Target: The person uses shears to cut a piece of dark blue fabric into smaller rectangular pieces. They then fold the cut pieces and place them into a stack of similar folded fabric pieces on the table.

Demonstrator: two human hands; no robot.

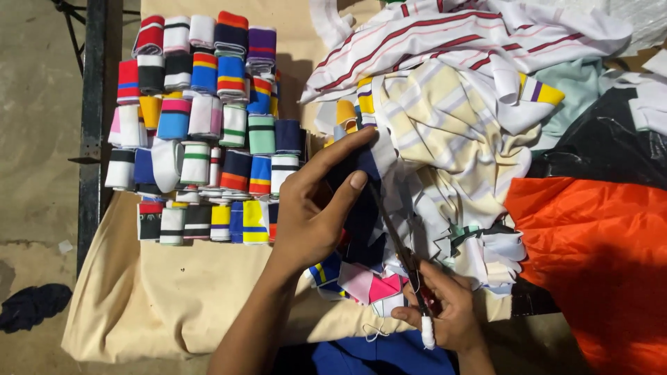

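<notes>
The left hand (313, 208), fingers half spread, pinches a navy fabric strip (358, 201) beside the scrap pile (thumb on top); the right hand (445, 309) grips scissors (403, 246), blades apparently closed.

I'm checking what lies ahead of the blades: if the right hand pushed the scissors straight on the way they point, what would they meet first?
Most likely the dark navy fabric piece that the left hand holds; the scissors in the right hand point up-left into it, though depth is unclear.
</notes>
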